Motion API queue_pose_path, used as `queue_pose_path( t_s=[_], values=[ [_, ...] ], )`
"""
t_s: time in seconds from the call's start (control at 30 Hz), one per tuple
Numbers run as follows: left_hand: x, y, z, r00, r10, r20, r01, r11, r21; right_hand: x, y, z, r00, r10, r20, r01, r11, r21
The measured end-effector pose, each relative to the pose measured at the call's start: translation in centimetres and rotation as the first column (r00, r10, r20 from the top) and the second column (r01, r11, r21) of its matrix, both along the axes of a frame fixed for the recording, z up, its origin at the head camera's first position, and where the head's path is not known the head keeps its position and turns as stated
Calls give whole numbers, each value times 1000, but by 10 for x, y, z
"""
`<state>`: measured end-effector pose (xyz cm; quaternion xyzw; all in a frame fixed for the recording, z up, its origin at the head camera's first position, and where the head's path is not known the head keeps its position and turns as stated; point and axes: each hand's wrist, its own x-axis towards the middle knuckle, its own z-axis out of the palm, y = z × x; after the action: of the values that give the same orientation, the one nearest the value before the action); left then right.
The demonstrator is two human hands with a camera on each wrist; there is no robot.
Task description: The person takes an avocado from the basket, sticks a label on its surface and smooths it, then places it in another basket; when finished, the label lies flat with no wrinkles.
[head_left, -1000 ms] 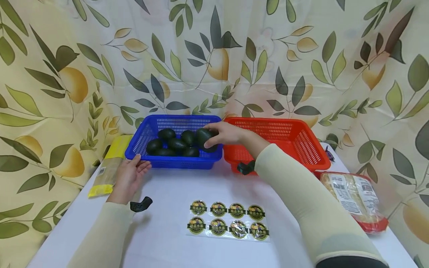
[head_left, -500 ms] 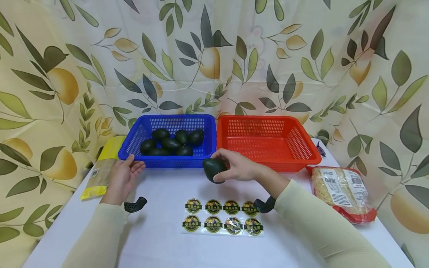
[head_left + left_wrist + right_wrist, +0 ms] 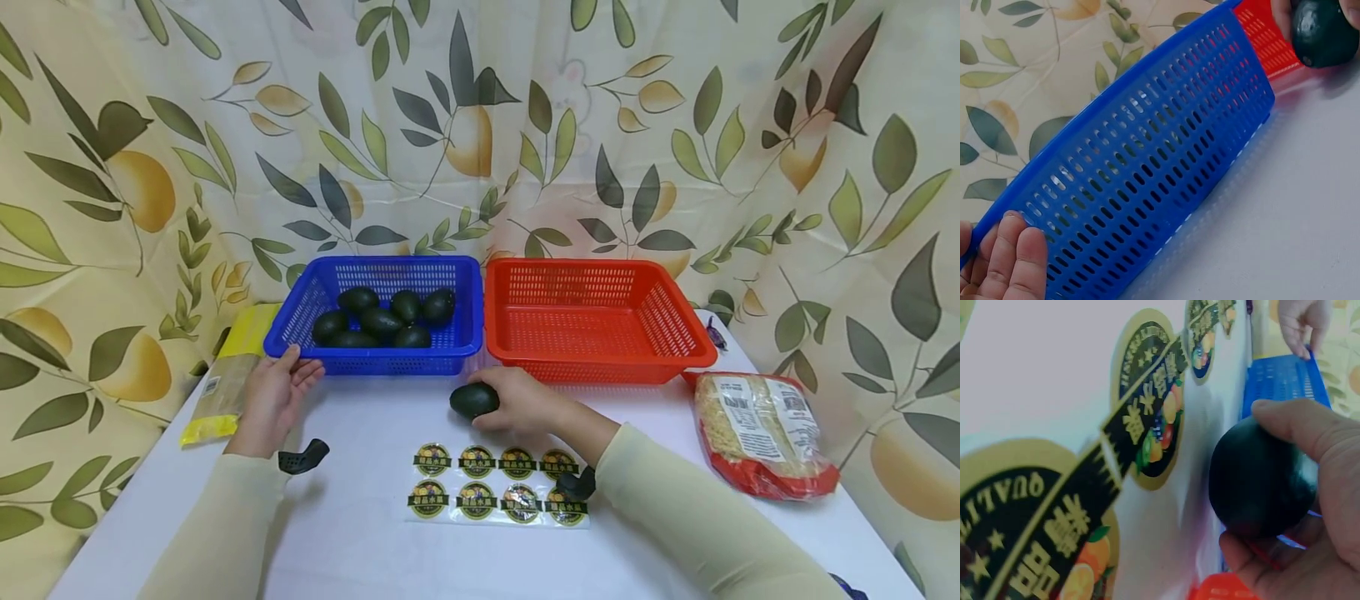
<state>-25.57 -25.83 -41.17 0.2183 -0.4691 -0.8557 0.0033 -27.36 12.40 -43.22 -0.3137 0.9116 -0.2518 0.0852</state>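
My right hand (image 3: 517, 400) grips a dark green avocado (image 3: 474, 401) low over the white table, just behind the sticker sheet. In the right wrist view, thumb and fingers wrap round that avocado (image 3: 1263, 478). My left hand (image 3: 279, 392) holds the front left corner of the blue basket (image 3: 397, 362), thumb over the rim and fingers against the outer wall in the left wrist view. Several avocados (image 3: 381, 322) lie in the blue basket. The sheet of round fruit stickers (image 3: 498, 521) lies flat in front.
A red basket (image 3: 570, 329) with nothing in it stands right of the blue one. At the right lies a clear and red food package (image 3: 765, 429); at the left, a yellow package (image 3: 228, 392). A patterned curtain (image 3: 480, 125) hangs behind the table.
My right hand has lifted an avocado out of the blue basket and brought it forward and down to just behind the stickers. The left hand stays at the basket's corner.
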Motion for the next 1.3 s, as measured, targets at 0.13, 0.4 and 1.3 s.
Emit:
queue_pose_path(
  t_s=[0.13, 0.4, 1.3],
  values=[
    [0, 1, 0, 1000, 2, 10, -2, 1000, -8, 1, -1, -3, 999, 12, -53, -9, 999, 47],
    [0, 0, 1, 1000, 6, 0, -6, 1000, -23, 4, 0, 5, 995, 39, -94, -28, 993, 116],
    [65, 86, -43, 667, -720, 191, 165, -107, -980, 48, -43, 7, 985, 170, 18, -170, 985, 23]
  ],
)
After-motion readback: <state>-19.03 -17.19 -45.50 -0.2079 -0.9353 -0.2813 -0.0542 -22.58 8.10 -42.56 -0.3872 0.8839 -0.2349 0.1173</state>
